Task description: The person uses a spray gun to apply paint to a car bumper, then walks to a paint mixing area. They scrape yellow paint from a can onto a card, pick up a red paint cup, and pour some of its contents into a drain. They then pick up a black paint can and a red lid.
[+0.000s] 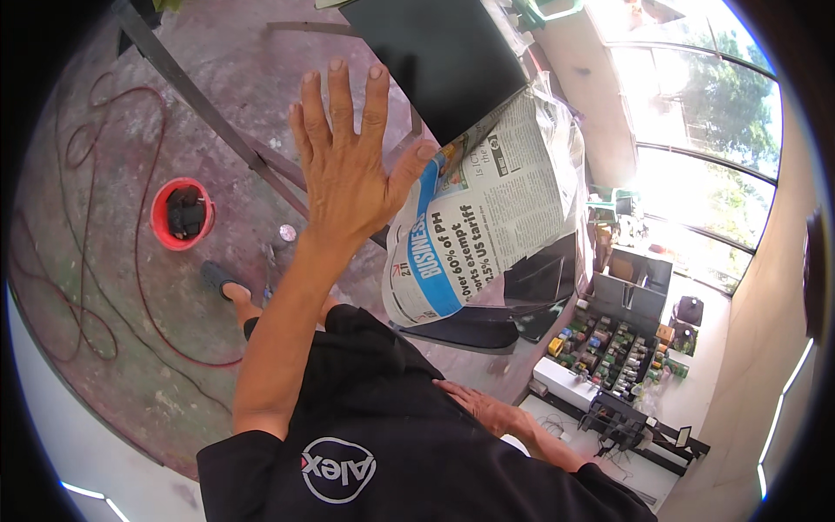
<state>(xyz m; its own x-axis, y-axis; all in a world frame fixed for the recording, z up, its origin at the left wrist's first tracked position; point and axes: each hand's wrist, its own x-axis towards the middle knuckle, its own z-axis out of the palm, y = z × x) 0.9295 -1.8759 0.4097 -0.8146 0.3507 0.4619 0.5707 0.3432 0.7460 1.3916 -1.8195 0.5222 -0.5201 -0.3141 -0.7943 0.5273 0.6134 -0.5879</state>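
My left hand (348, 157) is raised with its back showing, fingers spread and thumb out, and holds nothing. Its thumb overlaps the edge of a newspaper sheet (522, 191) in the picture; whether they touch I cannot tell. The newspaper, with a blue band and clear plastic along its far side, covers part of a dark object. Beyond it is a smooth, glossy black panel (444, 61). My right hand (474, 404) lies against my black shirt (374, 409), fingers stretched out flat and holding nothing.
A dark metal bar (196, 96) runs across at the left, under my left hand. A red bucket (159, 217) with dark things inside stands on the stained floor, near a looping red hose (161, 130). At the right, a rack holds several small containers (609, 348) below large windows.
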